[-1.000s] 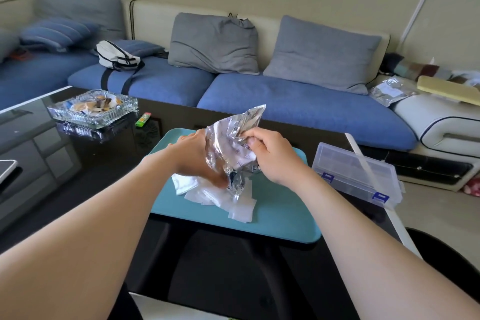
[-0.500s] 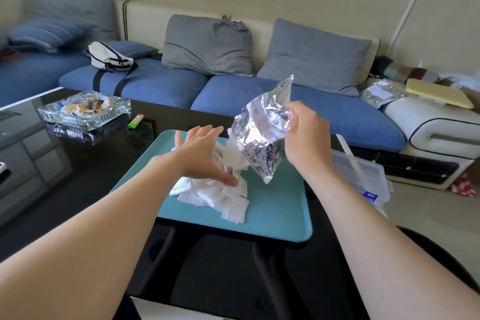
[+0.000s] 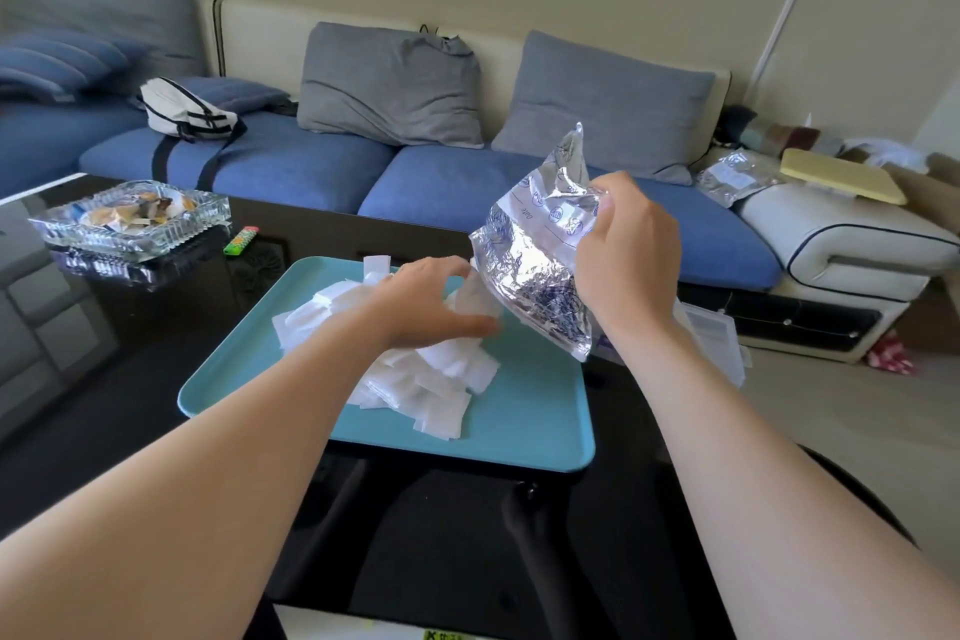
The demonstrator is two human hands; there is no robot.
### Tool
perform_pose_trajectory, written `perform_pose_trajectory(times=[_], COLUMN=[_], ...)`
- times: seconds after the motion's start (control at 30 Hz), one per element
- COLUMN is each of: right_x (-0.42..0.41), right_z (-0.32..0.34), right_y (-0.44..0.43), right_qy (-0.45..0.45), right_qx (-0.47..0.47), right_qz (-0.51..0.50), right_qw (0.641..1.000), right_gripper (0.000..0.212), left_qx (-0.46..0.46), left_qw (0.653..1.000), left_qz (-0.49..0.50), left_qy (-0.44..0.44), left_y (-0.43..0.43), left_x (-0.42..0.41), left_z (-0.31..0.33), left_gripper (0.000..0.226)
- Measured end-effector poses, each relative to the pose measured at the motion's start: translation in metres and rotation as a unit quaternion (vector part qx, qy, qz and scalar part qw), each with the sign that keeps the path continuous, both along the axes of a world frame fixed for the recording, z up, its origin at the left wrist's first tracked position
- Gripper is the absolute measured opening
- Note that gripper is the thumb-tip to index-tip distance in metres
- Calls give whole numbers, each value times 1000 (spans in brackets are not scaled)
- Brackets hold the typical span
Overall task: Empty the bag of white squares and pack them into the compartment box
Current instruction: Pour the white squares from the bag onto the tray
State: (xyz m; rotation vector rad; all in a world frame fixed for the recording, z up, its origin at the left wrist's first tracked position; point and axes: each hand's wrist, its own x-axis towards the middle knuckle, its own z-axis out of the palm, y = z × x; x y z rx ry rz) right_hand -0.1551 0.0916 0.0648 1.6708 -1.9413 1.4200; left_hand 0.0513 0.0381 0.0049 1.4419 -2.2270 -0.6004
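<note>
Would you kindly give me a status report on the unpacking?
Right-hand grip holds foil bag above teal tray. Left-hand grip open, on white squares heaped on tray. Compartment box mostly hidden behind right forearm.

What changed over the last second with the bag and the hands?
The left hand let go of the bag and now rests open on the squares. The right hand, gripping the bag alone, lifted it up and to the right, off the pile, which has spread wider. The tray, ashtray and box stayed put.
</note>
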Motion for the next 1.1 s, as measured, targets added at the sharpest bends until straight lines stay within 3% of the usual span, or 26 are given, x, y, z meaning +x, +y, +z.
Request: perform_pose_trajectory(times=[0.13,0.27,0.4,0.47,0.53,0.63,0.73,0.8,0.9,0.97,1.1], right_x=[-7,-10,-9,-7,-7,-6,-3,0,2,1,-4], right_z=[1,-1,-8,-12,-15,-12,-8,-9,-13,-12,-10], right_y=[4,7,7,8,8,7,6,6,3,0,-6], right_qy=[20,26,39,54,54,32,10,-20,-72,-102,-124], right_qx=[-3,22,-20,-6,-19,-53,-111,-80,-34,-24,-8], right_qz=[-47,-12,8,28,46,82,91,87,63,41,17], right_qw=[999,999,999,998,997,995,990,993,995,994,992], right_gripper=[28,28,31,37,40,38,30,31,31,28,27], left_qx=[10,53,62,61,60,66,96,140,246,288,247], left_qw=[997,994,993,993,993,997,977,943,861,831,861], left_qz=[-41,-76,-31,-10,14,49,86,101,66,39,106], left_qy=[-66,-59,-91,-101,-97,11,168,285,441,474,431], left_y=[2,7,9,6,1,1,-3,-6,-2,4,3], left_x=[-6,-14,-12,-9,-7,-7,-7,-6,-11,-14,-16], left_z=[-2,0,0,1,3,7,12,17,25,30,26], left_gripper=[67,83,104,94,67,38,38,37,30,30,23])
